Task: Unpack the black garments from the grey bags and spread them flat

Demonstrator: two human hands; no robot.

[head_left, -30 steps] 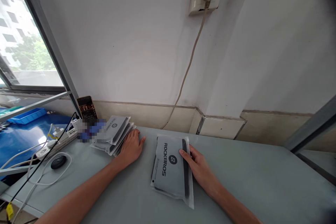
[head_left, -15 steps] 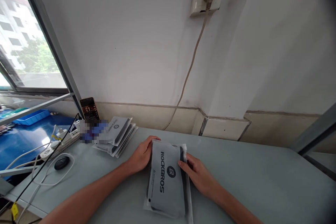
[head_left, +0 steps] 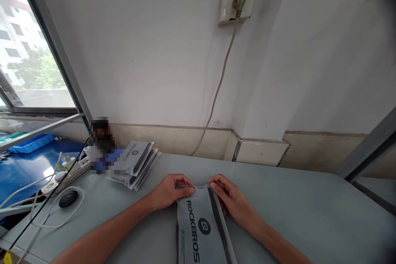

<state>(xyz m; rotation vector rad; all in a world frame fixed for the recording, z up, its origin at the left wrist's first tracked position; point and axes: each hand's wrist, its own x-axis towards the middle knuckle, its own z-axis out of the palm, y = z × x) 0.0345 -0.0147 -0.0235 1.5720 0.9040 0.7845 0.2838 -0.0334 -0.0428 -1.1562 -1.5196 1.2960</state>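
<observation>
A frosted plastic bag (head_left: pixel 202 239) marked ROCKBROS, with a dark item inside, lies on the table in front of me, its lower end cut off by the frame. At its top edge my left hand (head_left: pixel 173 192) pinches the left part between thumb and fingers. My right hand (head_left: pixel 225 194) pinches the top right corner of the same bag, its thumb and forefinger at the edge. Between the two hands a short stretch of the bag's top edge shows.
A stack of similar ROCKBROS bags (head_left: pixel 136 163) lies at the back left. Left of it are a blurred patch, a power strip (head_left: pixel 66 177), white cables and a black round object (head_left: pixel 68 199). The grey table (head_left: pixel 293 206) meets the wall; a socket (head_left: pixel 238 0) hangs above.
Both hands have moved to the bag's top edge: the left from the top left corner, the right up from the right side. The bag sits lower in view.
</observation>
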